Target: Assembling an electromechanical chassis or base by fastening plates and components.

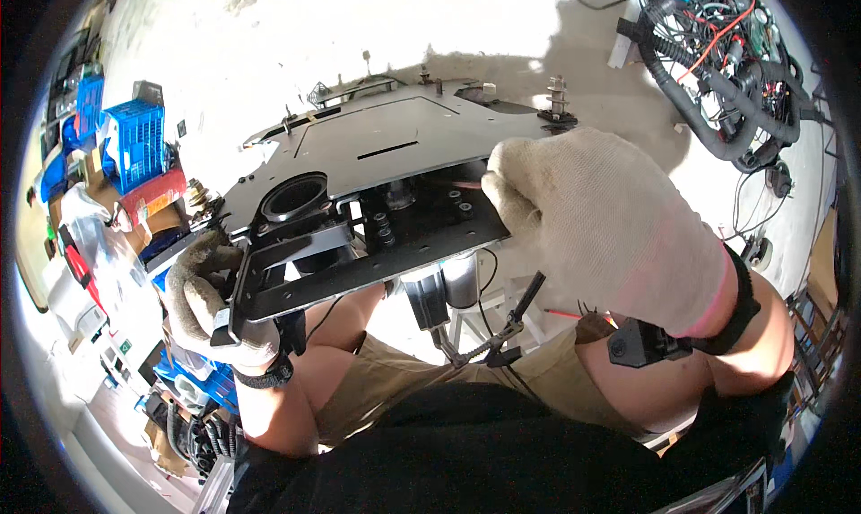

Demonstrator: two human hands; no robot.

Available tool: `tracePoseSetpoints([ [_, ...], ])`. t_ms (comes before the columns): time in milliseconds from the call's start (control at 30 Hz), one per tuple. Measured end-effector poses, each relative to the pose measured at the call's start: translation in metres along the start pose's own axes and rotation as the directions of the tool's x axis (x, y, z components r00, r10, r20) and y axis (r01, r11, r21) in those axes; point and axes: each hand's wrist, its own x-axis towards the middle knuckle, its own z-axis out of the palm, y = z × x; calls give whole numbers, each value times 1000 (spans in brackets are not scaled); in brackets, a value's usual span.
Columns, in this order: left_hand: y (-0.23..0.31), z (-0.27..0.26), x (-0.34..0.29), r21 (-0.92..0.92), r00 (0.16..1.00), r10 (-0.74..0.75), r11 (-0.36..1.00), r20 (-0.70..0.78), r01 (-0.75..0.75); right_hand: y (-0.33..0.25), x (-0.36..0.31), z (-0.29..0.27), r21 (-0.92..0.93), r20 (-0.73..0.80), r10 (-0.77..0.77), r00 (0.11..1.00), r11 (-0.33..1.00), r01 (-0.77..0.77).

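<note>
A large flat metal assembly sits above my lap, with a grey plate [386, 124] on top and a black metal bracket [386, 267] along its near side. The plate has slots, and a round black ring [294, 197] lies toward its left. My left hand [211, 303], in a knit glove, is closed round the bracket's left end. At the assembly's right edge my gloved right hand [601, 218] is curled, its fingertips near the gap between plate and bracket. A thin reddish piece shows by those fingertips; what they grip is hidden. Below the bracket hangs a black and silver cylindrical part [444, 290].
A tangle of cables and corrugated black hose [726, 92] lies at the far right. Blue plastic crates [134, 142], a red box [152, 196] and plastic bags crowd the left. Threaded posts with springs [557, 101] stand up from the plate. A thin cable hangs near my knees.
</note>
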Motion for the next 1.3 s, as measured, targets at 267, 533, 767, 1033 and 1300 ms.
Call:
tracePoseSetpoints([
  [267,0,-5,-2,34,998,-49,998,41,48,-12,11,-22,-88,89,82,993,993,-74],
  [533,-3,-10,0,153,997,38,987,64,-47,3,-12,-1,11,-114,-141,983,990,143],
  [767,-2,-3,-2,-4,999,-35,999,14,35,-16,14,-24,-294,241,-46,970,949,118],
  [1033,-1,-1,0,2,1000,-14,1000,3,14,-21,15,-18,-443,248,-67,966,879,175],
  [1300,2,-1,2,9,999,-37,999,9,37,-24,13,-15,-423,173,-105,979,890,170],
])
